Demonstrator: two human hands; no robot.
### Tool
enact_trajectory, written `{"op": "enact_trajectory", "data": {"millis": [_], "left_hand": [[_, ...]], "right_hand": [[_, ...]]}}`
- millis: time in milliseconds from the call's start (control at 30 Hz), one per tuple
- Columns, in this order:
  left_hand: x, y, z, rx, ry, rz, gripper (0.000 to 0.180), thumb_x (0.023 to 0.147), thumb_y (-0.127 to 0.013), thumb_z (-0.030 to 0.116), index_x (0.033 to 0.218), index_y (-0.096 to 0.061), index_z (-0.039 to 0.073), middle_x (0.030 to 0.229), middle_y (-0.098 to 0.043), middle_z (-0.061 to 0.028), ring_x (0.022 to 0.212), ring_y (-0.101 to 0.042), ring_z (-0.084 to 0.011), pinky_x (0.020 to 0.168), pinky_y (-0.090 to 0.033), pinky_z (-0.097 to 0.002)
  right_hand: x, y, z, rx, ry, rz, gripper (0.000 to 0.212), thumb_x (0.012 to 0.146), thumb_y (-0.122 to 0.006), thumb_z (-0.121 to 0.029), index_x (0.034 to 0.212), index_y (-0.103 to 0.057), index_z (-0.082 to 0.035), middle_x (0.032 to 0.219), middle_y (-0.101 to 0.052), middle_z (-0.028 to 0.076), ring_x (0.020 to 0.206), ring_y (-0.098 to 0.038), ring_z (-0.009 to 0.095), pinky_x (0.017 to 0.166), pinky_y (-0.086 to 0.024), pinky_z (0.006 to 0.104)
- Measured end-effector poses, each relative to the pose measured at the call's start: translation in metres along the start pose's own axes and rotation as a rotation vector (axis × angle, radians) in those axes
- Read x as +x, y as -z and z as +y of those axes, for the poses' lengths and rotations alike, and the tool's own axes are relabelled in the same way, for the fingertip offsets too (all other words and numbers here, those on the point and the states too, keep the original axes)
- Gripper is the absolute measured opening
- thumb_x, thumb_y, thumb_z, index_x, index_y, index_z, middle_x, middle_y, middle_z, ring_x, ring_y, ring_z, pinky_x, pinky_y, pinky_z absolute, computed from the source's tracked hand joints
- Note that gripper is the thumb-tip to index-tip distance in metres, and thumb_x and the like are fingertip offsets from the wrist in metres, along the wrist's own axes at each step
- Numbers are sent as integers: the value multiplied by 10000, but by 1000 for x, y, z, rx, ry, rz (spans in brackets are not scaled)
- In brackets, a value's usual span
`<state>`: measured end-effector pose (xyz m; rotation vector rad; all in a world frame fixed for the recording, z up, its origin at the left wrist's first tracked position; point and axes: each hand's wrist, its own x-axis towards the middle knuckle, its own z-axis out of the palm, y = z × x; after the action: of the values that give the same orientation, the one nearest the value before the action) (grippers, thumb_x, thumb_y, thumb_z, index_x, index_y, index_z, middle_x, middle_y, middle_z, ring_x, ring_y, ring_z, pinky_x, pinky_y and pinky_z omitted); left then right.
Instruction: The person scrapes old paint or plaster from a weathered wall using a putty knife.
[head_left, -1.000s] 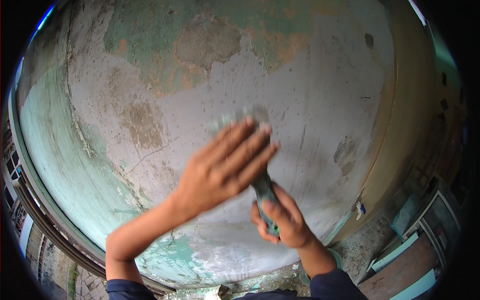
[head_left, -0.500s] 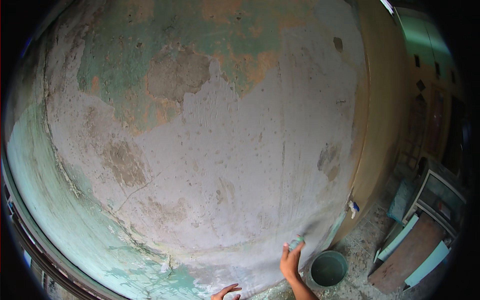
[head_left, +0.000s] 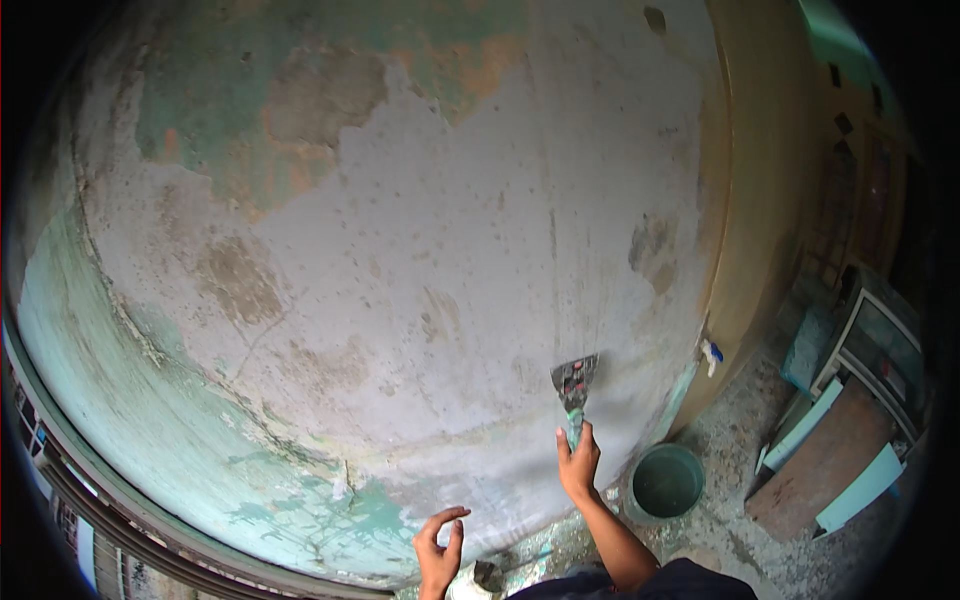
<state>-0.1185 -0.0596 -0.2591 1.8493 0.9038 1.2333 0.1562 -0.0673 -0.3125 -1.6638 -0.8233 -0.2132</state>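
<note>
Nearest the camera, the left hand hangs free with its fingers loosely curled, thumb and forefinger almost meeting, holding nothing and touching nothing. Just beyond it, the right hand is wrapped in a closed fist around the greenish handle of a scraper, whose wide flat blade points upward and lies against the lower part of the wall. The scraper looks light and easily managed with one hand; its metal blade is likely thin and stiff with a little spring, and its edge is best kept away from fingers. The handle is the sensible place to take it, gripped low as it is here, so that pressure runs through the blade into the plaster. Caked residue on the blade suggests the handle may be dusty or somewhat slippery. Compared with half a second ago, the right hand sits higher and the blade is plainly visible on the wall, where before only fingertips showed near the bottom edge; the left hand has also come further into view. A second ago, both hands were raised much higher and closer to the camera. Down on the floor to the right stands a green bucket, with boards leaning farther off.
</note>
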Motion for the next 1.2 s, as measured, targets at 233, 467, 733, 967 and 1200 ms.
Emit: {"op": "enact_trajectory", "data": {"millis": [233, 467, 733, 967, 1200], "left_hand": [[6, -17, 1, 2, 91, 247, 182, 933, -579, 76, 1010, -678, -57, 998, -724, -146, 949, -670, -217, 908, -477, -336], [18, -67, 34, 33, 44, 293, 201, 934, -579, 70, 1069, -651, -61, 1003, -721, -156, 955, -676, -197, 892, -488, -327], [8, -170, 88, -362, 428, -392, 323, 907, -696, 184, 1148, -633, -22, 880, -689, -34, 824, -616, -109, 735, -480, -268], [-8, -200, 81, -390, 434, -369, 485, 972, -621, 372, 608, -601, 52, 573, -388, 110, 569, -329, -10, 470, -242, -273], [19, -175, 108, -74, 213, -676, 428, 997, -551, 372, 1006, -678, -37, 820, -660, -73, 777, -575, -140, 704, -463, -315]], "right_hand": [[6, 14, 11, 264, -100, -40, 384, 906, -681, -327, 994, -525, 13, 782, -638, 230, 725, -605, 464, 639, -477, 457], [-3, 74, 45, 86, -77, -333, 354, 905, -675, -321, 921, -537, 5, 738, -619, 229, 694, -610, 445, 593, -464, 474], [-16, 179, 11, 264, -17, -540, 308, 876, -718, -243, 991, -582, 9, 817, -663, 189, 742, -673, 363, 648, -508, 405], [-12, 226, 12, 749, -461, -957, 371, 918, -676, -197, 1172, -507, 16, 780, -625, 69, 625, -609, 136, 576, -499, 296], [5, 264, 11, 681, -400, -997, 477, 1009, -522, -166, 1434, -358, -27, 790, -586, 28, 576, -507, 67, 480, -428, 238]]}}
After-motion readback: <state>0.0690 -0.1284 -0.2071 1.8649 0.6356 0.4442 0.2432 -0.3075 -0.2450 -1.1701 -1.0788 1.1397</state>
